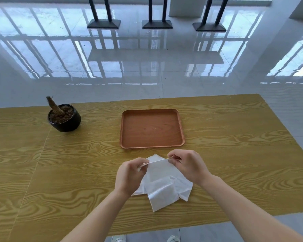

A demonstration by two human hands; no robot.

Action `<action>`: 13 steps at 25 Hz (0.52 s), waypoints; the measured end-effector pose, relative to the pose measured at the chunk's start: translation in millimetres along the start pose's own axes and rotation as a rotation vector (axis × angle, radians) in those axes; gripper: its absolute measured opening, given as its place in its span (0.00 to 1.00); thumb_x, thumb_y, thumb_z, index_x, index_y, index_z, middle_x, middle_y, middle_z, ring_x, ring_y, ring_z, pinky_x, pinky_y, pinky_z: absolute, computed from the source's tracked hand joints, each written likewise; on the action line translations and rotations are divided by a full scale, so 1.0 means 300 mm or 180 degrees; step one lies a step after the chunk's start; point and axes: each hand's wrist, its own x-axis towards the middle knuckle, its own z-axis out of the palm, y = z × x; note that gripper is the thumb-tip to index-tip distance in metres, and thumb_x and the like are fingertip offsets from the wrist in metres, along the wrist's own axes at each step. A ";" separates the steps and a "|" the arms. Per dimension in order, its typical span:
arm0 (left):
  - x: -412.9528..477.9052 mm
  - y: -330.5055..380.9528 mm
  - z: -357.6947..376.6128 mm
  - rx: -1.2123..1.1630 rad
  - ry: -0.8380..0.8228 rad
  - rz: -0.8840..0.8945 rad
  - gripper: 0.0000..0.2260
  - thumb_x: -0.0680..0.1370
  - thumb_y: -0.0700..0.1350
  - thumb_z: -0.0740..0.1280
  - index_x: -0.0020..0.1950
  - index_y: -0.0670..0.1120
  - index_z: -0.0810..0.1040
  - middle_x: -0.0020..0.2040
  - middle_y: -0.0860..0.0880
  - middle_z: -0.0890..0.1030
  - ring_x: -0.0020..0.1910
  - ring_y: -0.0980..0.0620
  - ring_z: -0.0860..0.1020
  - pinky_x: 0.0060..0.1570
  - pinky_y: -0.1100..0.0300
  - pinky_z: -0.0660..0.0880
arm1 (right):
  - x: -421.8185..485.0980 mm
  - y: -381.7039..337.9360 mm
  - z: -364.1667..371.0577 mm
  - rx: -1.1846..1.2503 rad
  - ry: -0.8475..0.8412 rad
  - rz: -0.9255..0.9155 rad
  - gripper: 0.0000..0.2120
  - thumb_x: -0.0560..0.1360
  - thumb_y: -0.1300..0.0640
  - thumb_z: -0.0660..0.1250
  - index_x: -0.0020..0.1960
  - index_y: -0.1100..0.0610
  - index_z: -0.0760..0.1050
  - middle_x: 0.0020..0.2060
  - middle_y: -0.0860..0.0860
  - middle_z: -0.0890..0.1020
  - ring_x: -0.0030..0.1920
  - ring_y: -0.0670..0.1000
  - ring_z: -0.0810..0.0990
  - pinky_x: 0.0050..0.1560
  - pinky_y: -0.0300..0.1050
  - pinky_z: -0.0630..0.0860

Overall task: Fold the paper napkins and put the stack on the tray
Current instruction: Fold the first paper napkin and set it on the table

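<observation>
White paper napkins [164,187] lie in a loose overlapping pile on the wooden table, just in front of the tray. My left hand [129,175] and my right hand [187,165] each pinch one upper corner of the top napkin [158,169], holding its far edge lifted and stretched between them. The rest of that napkin hangs down onto the pile. The brown wooden tray [126,130] sits beyond my hands with nothing on it.
A black pot [72,123] with soil and a cut brown stump stands at the left rear of the table [234,154]. The table's near edge runs below my forearms. Glossy floor and three dark stand bases lie beyond the far edge.
</observation>
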 end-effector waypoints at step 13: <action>-0.124 -0.415 -0.417 -0.1285 0.0719 -0.2163 0.05 0.72 0.38 0.74 0.41 0.48 0.85 0.39 0.47 0.86 0.40 0.48 0.83 0.46 0.47 0.80 | 0.249 -0.321 0.453 0.1399 -0.0803 0.1173 0.06 0.72 0.56 0.75 0.47 0.48 0.82 0.34 0.47 0.79 0.36 0.47 0.76 0.39 0.41 0.74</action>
